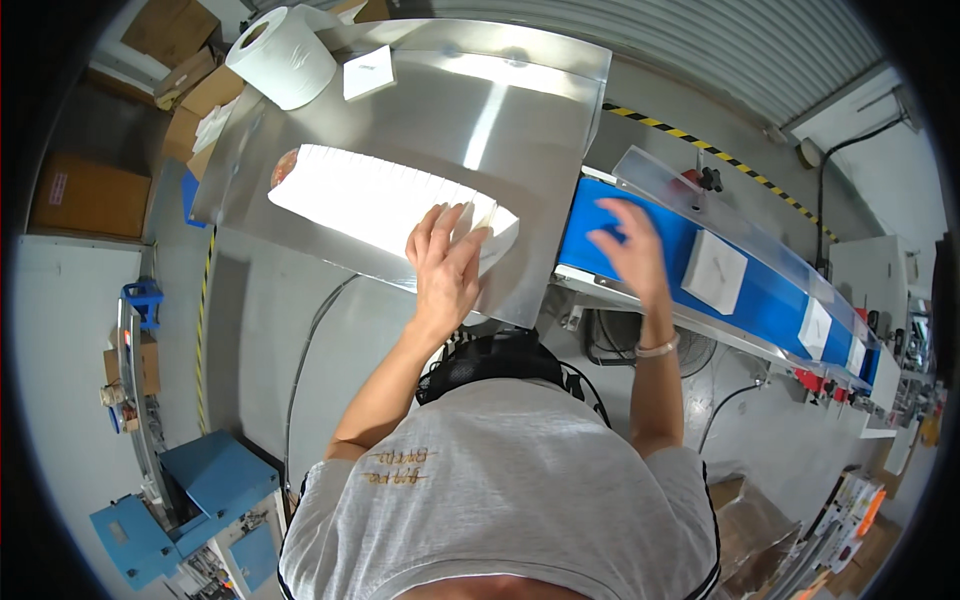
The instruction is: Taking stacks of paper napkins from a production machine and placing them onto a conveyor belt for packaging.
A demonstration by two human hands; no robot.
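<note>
A long row of thin white boxes [370,195] stands packed side by side on the metal table [420,95]. My left hand [445,265] is at the row's right end, fingers bent over the white boxes and thumb at their right side. How many it grips is hidden. A reddish-brown object [284,168] sits against the row's left end. Over the near end of the blue conveyor belt [585,225] is my right hand [632,248], fingers apart and holding nothing. Just right of it, a white box [715,272] lies flat on the belt.
More white boxes [815,328] lie farther along the belt, beside a clear guard rail [740,225]. A large white roll [282,58] and a single white box [369,73] are at the table's far left. A raised metal rim [450,32] borders the table's back.
</note>
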